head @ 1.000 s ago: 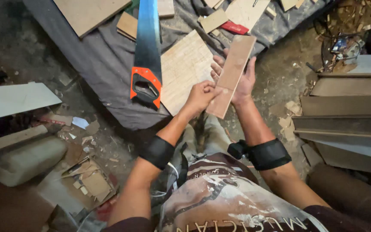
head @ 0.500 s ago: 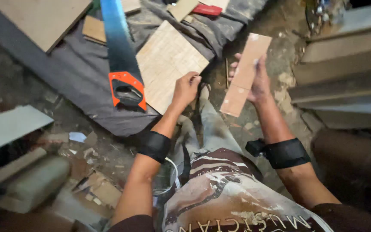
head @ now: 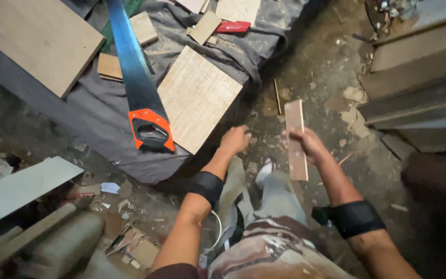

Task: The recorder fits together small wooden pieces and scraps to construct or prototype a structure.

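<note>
My right hand (head: 308, 145) grips a narrow wooden strip (head: 296, 138), held upright over the dirt floor to the right of my knee. My left hand (head: 236, 139) holds nothing; its fingers are curled loosely and it hovers just off the corner of a square chipboard panel (head: 197, 96). That panel lies on a grey cloth (head: 94, 116). A hand saw (head: 138, 85) with a blue blade and an orange and black handle rests on the cloth to the left of the panel. Both wrists wear black bands.
A large plywood board (head: 32, 39) and small offcuts (head: 143, 27) lie on the cloth, with a red flat object (head: 232, 26) at the top. Stacked planks (head: 419, 77) stand at the right. A pale board (head: 19, 188) and rubble sit at lower left.
My left hand let go of the strip and dropped towards the panel's corner. My right hand carried the strip to the right and lower, off the cloth and over the dirt floor.
</note>
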